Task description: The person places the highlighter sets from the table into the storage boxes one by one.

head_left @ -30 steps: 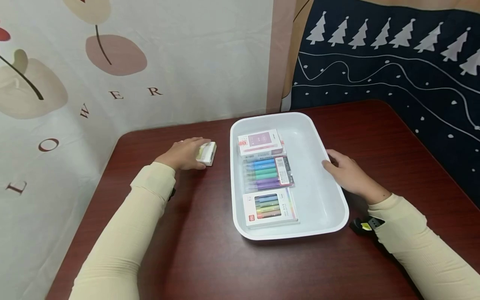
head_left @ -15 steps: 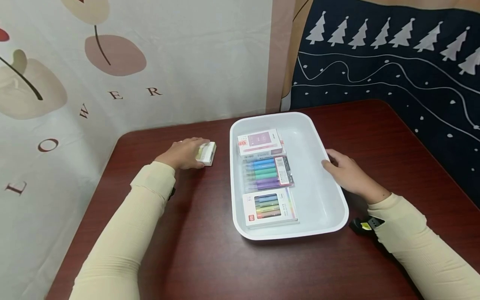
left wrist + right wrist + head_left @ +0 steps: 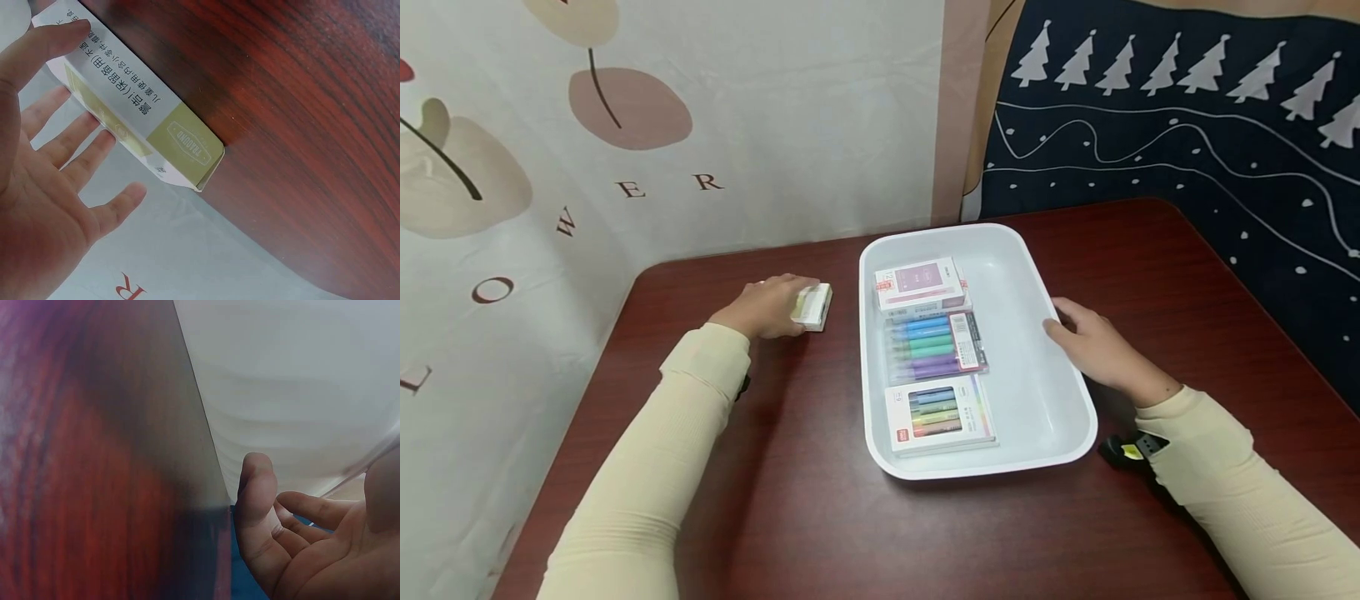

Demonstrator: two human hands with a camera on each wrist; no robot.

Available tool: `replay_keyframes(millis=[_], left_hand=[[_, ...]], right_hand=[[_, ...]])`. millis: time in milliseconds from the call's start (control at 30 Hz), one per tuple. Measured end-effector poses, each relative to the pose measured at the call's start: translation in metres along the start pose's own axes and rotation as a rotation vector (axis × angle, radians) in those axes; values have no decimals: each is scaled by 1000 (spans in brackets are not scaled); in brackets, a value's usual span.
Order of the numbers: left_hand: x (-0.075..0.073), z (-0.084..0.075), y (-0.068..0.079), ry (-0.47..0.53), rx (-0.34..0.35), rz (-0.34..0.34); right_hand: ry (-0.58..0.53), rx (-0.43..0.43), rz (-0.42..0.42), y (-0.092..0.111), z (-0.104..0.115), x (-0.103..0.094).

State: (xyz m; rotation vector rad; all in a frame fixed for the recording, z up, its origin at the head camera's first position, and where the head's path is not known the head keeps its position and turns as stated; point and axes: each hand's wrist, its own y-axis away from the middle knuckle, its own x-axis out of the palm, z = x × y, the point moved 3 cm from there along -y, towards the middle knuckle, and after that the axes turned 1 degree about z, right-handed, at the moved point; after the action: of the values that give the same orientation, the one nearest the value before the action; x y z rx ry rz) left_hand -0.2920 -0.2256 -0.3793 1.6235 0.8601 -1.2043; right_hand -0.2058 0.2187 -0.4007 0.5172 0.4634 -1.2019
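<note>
My left hand [image 3: 767, 307] holds a small white and olive-yellow cardboard box [image 3: 817, 306] on the table, left of the white plastic tray [image 3: 1052, 450]. In the left wrist view, the thumb lies over the printed face of the box [image 3: 134, 78] and the fingertips meet the adjoining side. At the tray's right side, my right hand [image 3: 1093, 346] grips the rim, thumb over its edge. The right wrist view shows fingers [image 3: 256, 494] below the tray's underside. Inside the tray are a white and purple box [image 3: 920, 283], a colored pen pack [image 3: 928, 348] and a windowed pen box [image 3: 940, 415].
The dark red wooden table [image 3: 820, 517] carries everything. A pale printed curtain [image 3: 790, 125] hangs along its back and left edges. A navy cloth with white trees [image 3: 1120, 142] hangs at the back right. The packs line the tray's left half.
</note>
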Motion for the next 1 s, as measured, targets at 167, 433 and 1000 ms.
replay_keyframes(millis=[167, 433, 1000], left_hand=[[-1, 1, 1, 15, -1, -2], [-2, 1, 2, 27, 9, -1], [-2, -1, 9, 57, 14, -19]], right_hand=[[-3, -2, 1, 0, 1, 0], [-8, -3, 3, 0, 2, 0], [-3, -5, 3, 1, 3, -1]])
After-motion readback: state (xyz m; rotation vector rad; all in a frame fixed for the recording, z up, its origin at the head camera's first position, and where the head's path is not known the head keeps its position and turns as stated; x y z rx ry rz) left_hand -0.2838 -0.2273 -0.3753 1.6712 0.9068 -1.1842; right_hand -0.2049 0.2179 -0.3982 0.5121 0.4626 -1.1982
